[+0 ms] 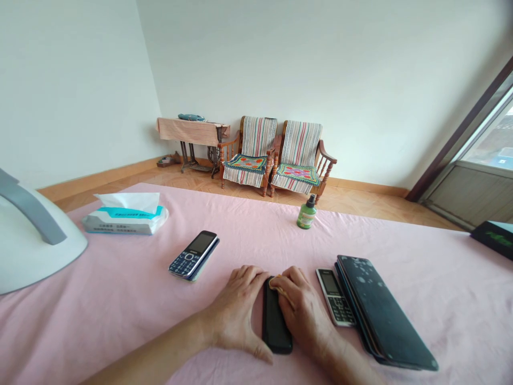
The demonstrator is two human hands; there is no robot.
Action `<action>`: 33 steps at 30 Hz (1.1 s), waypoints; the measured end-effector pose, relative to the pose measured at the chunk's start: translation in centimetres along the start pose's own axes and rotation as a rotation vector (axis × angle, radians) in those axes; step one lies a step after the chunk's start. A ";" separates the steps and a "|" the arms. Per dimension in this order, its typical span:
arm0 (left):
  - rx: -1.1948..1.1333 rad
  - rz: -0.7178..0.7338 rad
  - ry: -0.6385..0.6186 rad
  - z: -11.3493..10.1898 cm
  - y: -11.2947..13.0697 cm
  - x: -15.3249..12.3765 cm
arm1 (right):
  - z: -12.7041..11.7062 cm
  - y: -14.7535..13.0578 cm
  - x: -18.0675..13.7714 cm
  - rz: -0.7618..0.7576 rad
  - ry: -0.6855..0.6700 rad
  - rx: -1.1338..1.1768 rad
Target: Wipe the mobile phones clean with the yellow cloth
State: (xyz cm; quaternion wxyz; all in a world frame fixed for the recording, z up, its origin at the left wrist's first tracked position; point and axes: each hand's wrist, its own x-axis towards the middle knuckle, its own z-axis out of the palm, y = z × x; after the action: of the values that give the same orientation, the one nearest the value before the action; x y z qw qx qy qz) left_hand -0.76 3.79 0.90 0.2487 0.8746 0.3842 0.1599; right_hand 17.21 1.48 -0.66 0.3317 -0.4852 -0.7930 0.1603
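On the pink sheet (248, 235), I've got a black phone (276, 318) lying flat between the two hands on my feed. Left hand (237, 302) is spread along its left edge, thumb and fingers wide apart, and the right hand (306, 307) has its fingers pinched on a yellowish cloth (277, 283) at the phone's far end, keypad phone (335, 298) just to the right

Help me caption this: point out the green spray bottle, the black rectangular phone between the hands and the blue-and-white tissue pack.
Green spray bottle (306, 218), head view: label.
Black rectangular phone (274, 323), head view: upper face.
Blue-and-white tissue pack (122, 224), head view: front side.
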 end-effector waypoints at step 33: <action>0.004 -0.008 0.016 -0.1 0.3 0.0 | 1.0 -0.5 0.0 0.027 0.027 -0.099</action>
State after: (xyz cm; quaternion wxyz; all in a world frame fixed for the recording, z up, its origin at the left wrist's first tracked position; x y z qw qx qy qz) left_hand -0.66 3.67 1.17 0.2444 0.8722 0.3903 0.1651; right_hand 16.16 1.30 -1.12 0.3157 -0.5136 -0.7890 0.1184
